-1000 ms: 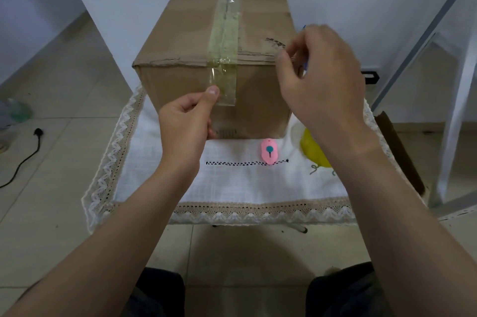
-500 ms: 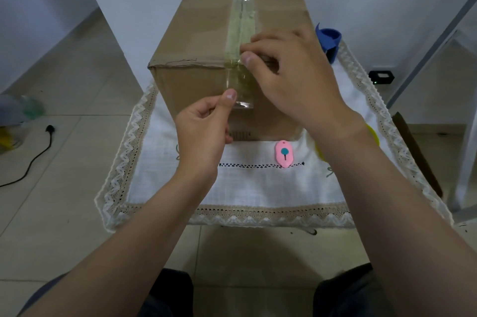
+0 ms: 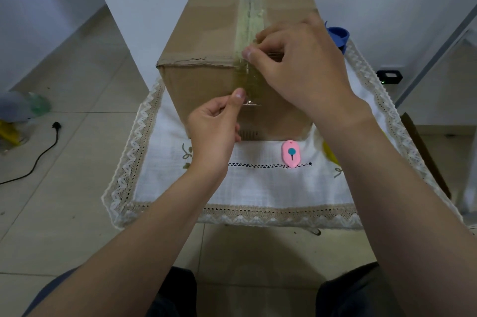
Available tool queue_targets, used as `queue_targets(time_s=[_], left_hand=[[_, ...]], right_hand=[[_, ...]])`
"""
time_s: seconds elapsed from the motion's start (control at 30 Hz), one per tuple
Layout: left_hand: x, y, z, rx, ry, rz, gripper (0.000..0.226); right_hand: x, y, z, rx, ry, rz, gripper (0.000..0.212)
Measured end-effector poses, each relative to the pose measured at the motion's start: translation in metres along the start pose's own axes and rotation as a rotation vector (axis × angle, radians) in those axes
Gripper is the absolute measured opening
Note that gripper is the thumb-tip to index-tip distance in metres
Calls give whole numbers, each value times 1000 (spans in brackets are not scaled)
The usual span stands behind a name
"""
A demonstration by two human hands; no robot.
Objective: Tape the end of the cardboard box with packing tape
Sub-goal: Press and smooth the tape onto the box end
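Observation:
A brown cardboard box (image 3: 206, 33) stands on a white lace-edged cloth (image 3: 258, 187). A clear tape strip (image 3: 249, 84) runs along the top seam and folds down over the near end face. My left hand (image 3: 214, 131) pinches the strip's lower end between thumb and finger against the front face. My right hand (image 3: 299, 66) rests on the box's near top edge, its thumb pressing the tape at the corner. The right hand covers the box's right front part.
A small pink cutter (image 3: 291, 153) lies on the cloth just in front of the box. A blue tape dispenser (image 3: 338, 35) peeks out behind my right hand. A black cable and plug (image 3: 46, 146) lie on the tiled floor at left.
My right hand came from the right side of the box onto the top near edge and now presses the tape there. My left hand stays pinching the tape's end.

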State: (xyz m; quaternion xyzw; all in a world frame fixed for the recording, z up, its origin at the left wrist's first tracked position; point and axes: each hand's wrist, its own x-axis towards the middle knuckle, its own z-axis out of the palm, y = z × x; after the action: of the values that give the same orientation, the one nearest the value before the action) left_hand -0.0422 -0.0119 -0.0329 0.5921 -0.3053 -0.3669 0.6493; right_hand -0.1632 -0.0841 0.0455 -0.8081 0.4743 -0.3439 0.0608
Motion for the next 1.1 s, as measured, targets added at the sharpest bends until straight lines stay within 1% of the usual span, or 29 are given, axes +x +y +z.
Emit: queue_targets(time_s=[0.2, 0.3, 0.57, 0.8, 0.93, 1.1], left_hand=[[7, -4, 4, -31, 7, -29, 18], [8, -4, 5, -40, 11, -38, 17], [9, -5, 5, -41, 28, -52, 15], [10, -5, 3, -35, 3, -70, 12], [12, -5, 2, -32, -7, -71, 16], [12, -5, 1, -51, -20, -90, 17]], right_hand=[[2, -2, 5, -29, 15, 4, 47], [3, -2, 9, -27, 46, -13, 51], [1, -1, 18, -39, 138, -64, 50], [-9, -5, 20, -89, 156, -84, 52], [-11, -5, 21, -107, 162, -108, 55], [-7, 0, 22, -64, 190, -119, 52]])
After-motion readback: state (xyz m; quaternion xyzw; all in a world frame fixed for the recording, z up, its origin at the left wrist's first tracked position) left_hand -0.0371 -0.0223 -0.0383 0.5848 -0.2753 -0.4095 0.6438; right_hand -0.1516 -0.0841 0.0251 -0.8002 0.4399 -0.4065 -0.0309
